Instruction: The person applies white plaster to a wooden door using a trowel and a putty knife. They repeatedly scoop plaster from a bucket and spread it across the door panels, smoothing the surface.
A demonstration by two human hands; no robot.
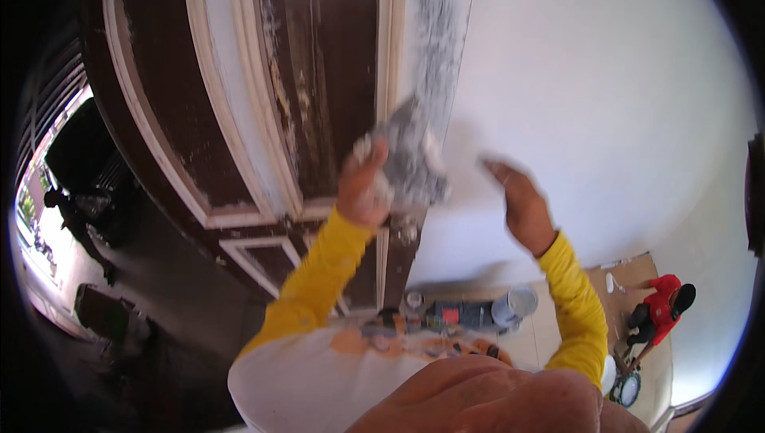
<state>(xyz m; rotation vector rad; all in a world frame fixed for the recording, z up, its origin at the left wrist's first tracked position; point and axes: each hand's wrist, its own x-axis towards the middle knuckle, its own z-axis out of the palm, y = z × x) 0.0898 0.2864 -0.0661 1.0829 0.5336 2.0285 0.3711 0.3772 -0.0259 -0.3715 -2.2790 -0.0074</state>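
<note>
My left hand [364,186] is closed around the edge of a flat grey plate [410,154], thumb on its face. White paste is smeared over the plate and around those fingers; motion blurs its exact kind. To its right, my right hand [522,202] is raised apart from it before the white wall, fingers stretched out and slightly curved. I make out nothing in that hand, though blur softens its fingertips. Behind the plate stands a dark brown panelled door [335,58] with pale mouldings. Streaky white and grey paste covers its right-hand strip [440,35].
A round door knob [407,234] sits below the plate. Down on the floor are a bucket [519,304], a tape roll [414,300] and a dark mat with tools [462,315]. A person in red [668,305] crouches at lower right, holding a white roller [610,282]. Another person [76,226] stands far left.
</note>
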